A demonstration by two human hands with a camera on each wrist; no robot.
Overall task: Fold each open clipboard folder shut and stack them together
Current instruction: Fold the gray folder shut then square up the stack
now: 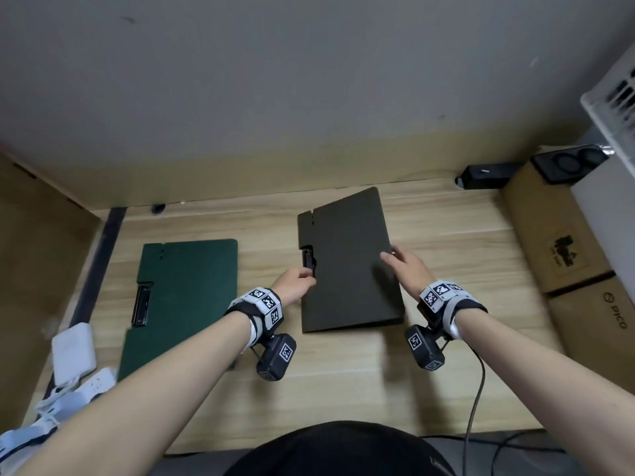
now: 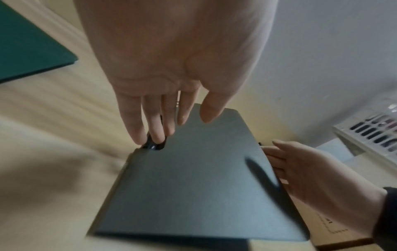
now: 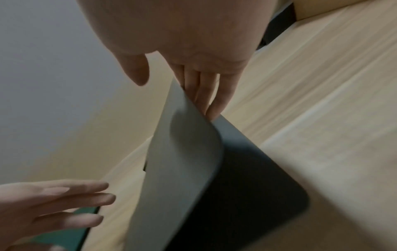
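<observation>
A dark grey clipboard folder (image 1: pixel 347 269) lies on the wooden desk (image 1: pixel 446 235), right of centre. Its cover (image 3: pixel 182 169) stands tilted above the base (image 3: pixel 257 195), which shows plainly in the right wrist view. My right hand (image 1: pixel 391 261) holds the cover's right edge, thumb on top and fingers (image 3: pixel 206 95) underneath. My left hand (image 1: pixel 307 274) has straight fingers (image 2: pixel 156 129) touching the black clip (image 1: pixel 308 261) in the notch on the folder's left edge. A green folder (image 1: pixel 182 297) lies folded shut to the left, apart from both hands.
Cardboard boxes (image 1: pixel 556 242) line the desk's right side, with a white appliance (image 1: pixel 611 108) above them. A black device (image 1: pixel 484 175) sits at the back by the wall. A white adapter (image 1: pixel 74 352) and power strip lie at the left front. A cable (image 1: pixel 476 389) hangs from my right wrist.
</observation>
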